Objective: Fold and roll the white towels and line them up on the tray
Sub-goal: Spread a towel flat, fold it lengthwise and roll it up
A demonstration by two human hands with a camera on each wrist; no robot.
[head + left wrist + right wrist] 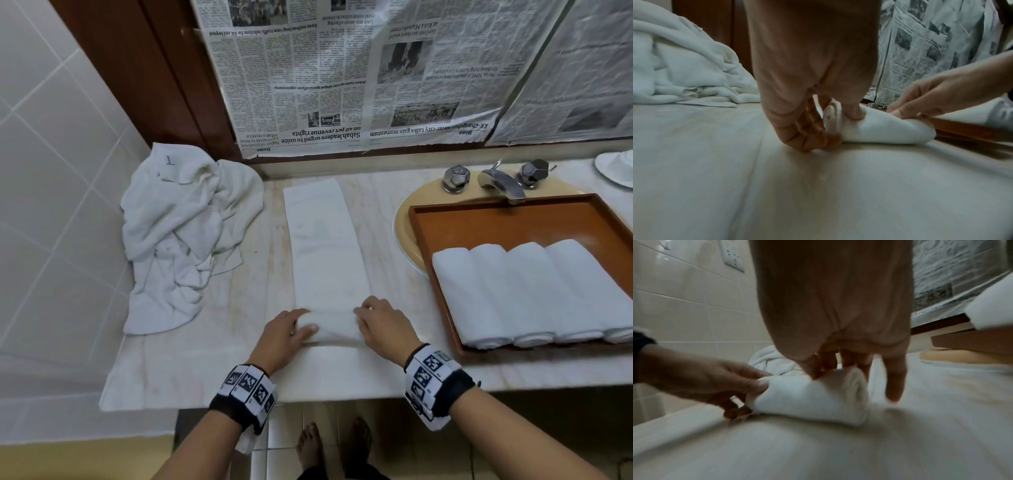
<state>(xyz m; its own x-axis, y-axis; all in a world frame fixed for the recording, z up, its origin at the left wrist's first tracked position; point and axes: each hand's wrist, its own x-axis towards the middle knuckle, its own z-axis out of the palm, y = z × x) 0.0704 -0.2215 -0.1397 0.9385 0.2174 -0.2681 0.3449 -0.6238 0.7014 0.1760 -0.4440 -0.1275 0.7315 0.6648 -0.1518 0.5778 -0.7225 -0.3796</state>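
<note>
The folded towel (pixel 325 246) lies lengthwise on the table (pixel 205 359), its near end rolled into a short coil. My left hand (pixel 286 334) and right hand (pixel 383 325) each curl round an end of that coil. Next I should roll it away evenly. Four rolls (pixel 534 291) fill the tray (pixel 496 219).

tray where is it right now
In the head view the tray sits on the right, resting over the sink just below the tap, with four rolled towels lined up in its near half.
</note>
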